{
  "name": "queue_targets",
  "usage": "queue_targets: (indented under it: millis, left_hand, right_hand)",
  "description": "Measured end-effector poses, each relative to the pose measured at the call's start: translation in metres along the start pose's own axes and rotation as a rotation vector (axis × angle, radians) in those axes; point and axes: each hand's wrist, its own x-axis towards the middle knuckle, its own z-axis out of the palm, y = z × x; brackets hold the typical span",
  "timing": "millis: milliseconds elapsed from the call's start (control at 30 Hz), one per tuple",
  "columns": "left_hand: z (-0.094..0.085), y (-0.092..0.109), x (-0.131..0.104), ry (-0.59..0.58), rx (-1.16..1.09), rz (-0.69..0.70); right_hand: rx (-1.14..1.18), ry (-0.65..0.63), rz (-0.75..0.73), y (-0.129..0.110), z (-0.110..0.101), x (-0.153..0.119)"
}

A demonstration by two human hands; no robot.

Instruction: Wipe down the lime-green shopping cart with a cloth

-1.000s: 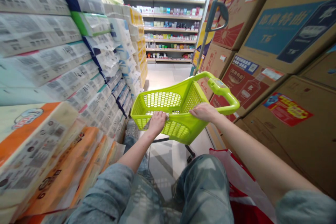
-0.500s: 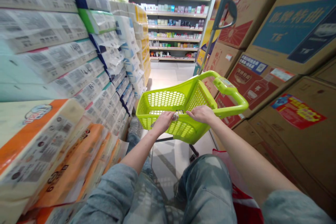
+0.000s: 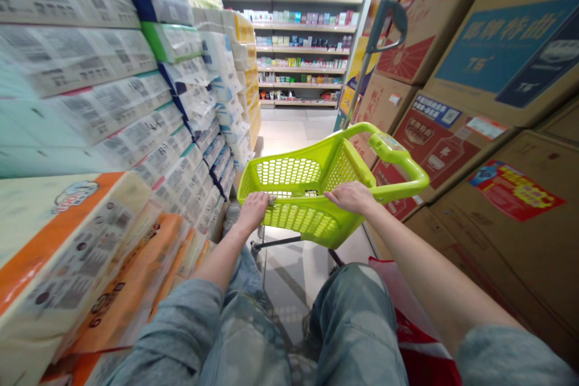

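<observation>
A lime-green shopping cart [image 3: 325,223] with a perforated plastic basket stands crosswise before my knees, its handle to the right. My left hand [image 3: 254,211] is closed at the left part of the basket's near rim. A small crumpled whitish wad [image 3: 272,199], perhaps tissue, pokes out of its fingers against the rim. Farther right, my right hand [image 3: 350,196] grips the same rim close to the handle end, thumb along the top edge. The basket's inside shows only in part, and dark wheels sit below it.
Stacked tissue packs [image 3: 136,90] wall the left side, with orange packs [image 3: 122,289] close to my left arm. Cardboard cartons [image 3: 506,60] rise on the right beside a grey metal pole [image 3: 368,51]. Shelves of small goods [image 3: 301,48] stand ahead. A red-and-white bag [image 3: 418,332] lies by my right knee.
My left hand has slid left along the basket's rim with the whitish wad. My right hand keeps its hold, and the cart stays nearly in place.
</observation>
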Motion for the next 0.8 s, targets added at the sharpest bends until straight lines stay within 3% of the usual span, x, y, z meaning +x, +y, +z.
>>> queue_targets:
  millis: [100,200,367,533,667,800]
  left_hand:
    - [0.001,-0.037,-0.019,-0.002,0.019,-0.05]
    - [0.005,-0.049,-0.028,0.026,0.05,-0.021]
    - [0.009,-0.031,-0.029,0.087,0.055,-0.035]
    - [0.007,-0.017,-0.031,0.062,0.028,0.03]
    - [0.002,0.0,-0.034,0.024,0.037,0.075]
    - [-0.003,0.029,-0.038,-0.011,0.037,0.094]
  right_hand:
    - [0.006,-0.015,0.017,0.002,0.0,0.001]
    - [-0.003,-0.023,0.022,0.005,0.002,0.002]
    - [-0.027,-0.027,0.085,0.013,0.011,0.008]
    - [-0.044,-0.005,0.222,0.012,0.021,0.014]
    - [-0.023,0.021,0.212,-0.005,0.03,0.02]
    - [0.076,0.034,0.16,-0.039,0.038,0.027]
